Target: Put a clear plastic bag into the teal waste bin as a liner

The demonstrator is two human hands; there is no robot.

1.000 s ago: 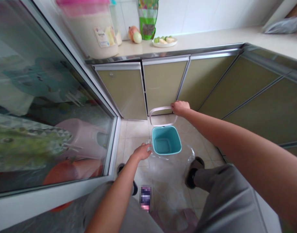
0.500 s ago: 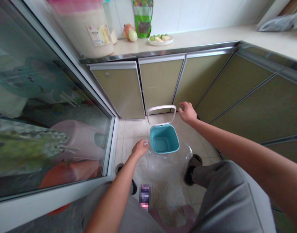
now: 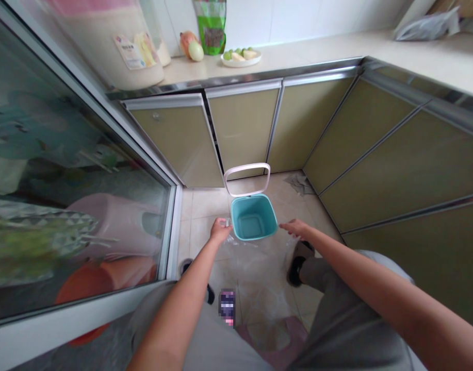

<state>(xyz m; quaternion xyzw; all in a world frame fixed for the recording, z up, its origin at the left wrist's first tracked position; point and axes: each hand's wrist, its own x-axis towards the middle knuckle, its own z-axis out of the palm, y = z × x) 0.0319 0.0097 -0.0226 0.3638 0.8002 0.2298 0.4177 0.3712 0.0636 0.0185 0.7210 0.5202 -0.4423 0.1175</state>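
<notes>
A teal trash bin (image 3: 255, 239) stands upright on the floor before me, its pale pink rim frame (image 3: 246, 167) tipped up at the back. Its inside looks bare. My left hand (image 3: 221, 230) is closed on the edge of a clear plastic bag (image 3: 242, 252), just left of the bin. The thin film spreads over the floor in front of the bin, and its outline is hard to see. At the bin's right side, my right hand (image 3: 295, 228) has its fingers together, pointing at the rim, with the bag's right edge at them.
Cabinets (image 3: 242, 123) close off the back and right; a glass door (image 3: 85, 170) borders the left. On the counter (image 3: 317, 49) are a plate of cut fruit (image 3: 241, 57), a green pouch (image 3: 211, 28) and a large container (image 3: 108, 46). A grey cloth (image 3: 299, 184) lies in the corner.
My right hand has come down from beside the raised frame to the bin's right side, by the bag. The left hand stays at the bag's left edge. The view has shifted slightly right.
</notes>
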